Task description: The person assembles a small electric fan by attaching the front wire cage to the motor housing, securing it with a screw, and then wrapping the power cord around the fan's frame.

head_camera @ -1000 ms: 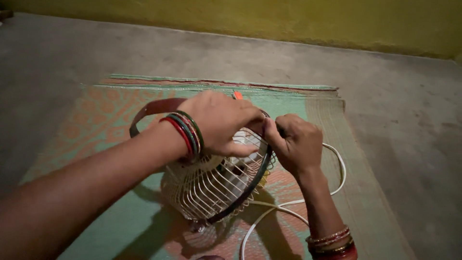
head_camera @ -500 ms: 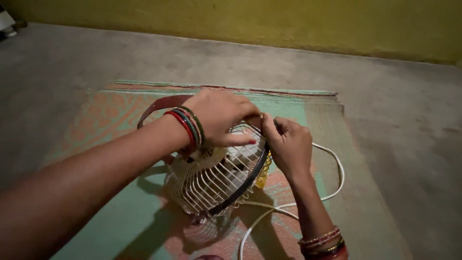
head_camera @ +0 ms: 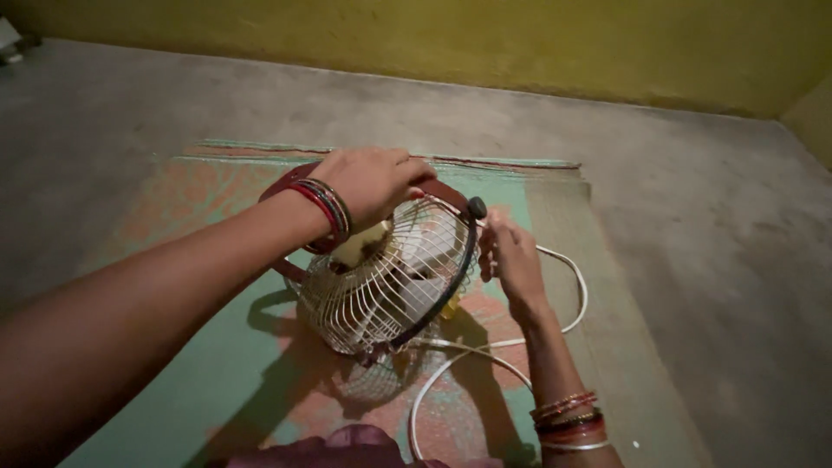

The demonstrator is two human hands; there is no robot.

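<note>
Grey concrete floor (head_camera: 156,95) fills the upper left of the frame, and a woven green and orange mat (head_camera: 217,347) lies on it from the lower left to the centre. Across that mat the left forearm runs from the lower left corner up toward the middle, with red and green bangles (head_camera: 328,208) at the wrist. The left hand (head_camera: 373,180) is arched palm down over the top of a small cream wire-cage table fan (head_camera: 386,277), its fingers curled down on the upper rim of the cage, close to a dark red band (head_camera: 290,179) that curves out behind the wrist. How tightly they grip cannot be told, since the fingertips are hidden behind the hand.

The fan stands at the centre of the mat, tilted, with its round grille facing toward the lower left and its axis running from there to the upper right. A black ring (head_camera: 451,286) edges the cage, and a small dark knob (head_camera: 477,207) sits at its top right.

Just right of the ring, the right hand (head_camera: 511,256) rises from the lower centre, wrist in red and gold bangles (head_camera: 568,420), fingers loosely bent and nearly touching the cage's edge, holding nothing visible. A white cord (head_camera: 568,286) loops right of that hand.
</note>
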